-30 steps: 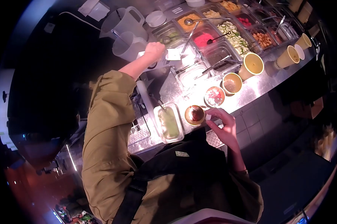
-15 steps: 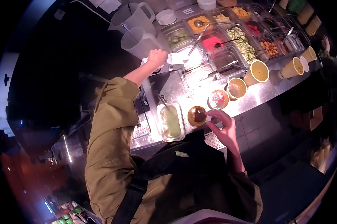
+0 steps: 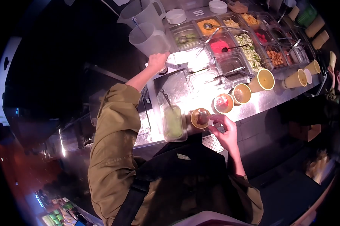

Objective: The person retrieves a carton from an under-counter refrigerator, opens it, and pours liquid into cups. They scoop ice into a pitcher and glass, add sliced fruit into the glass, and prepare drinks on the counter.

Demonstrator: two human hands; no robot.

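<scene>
We'd steady the right hand [image 3: 225, 132], fingers pinching a small white piece [image 3: 210, 122] at the cup's [image 3: 195, 119] four o'clock (left hand [image 3: 158, 61] at eleven, can't tell its fingers).

I count six cups [image 3: 254, 84] in a row, two big jugs [image 3: 148, 39], two round white tubs [image 3: 176, 17], one box [image 3: 173, 139] of green stuff [image 3: 173, 123], one little white bit [image 3: 210, 122], and my own two hands [image 3: 228, 135].
</scene>
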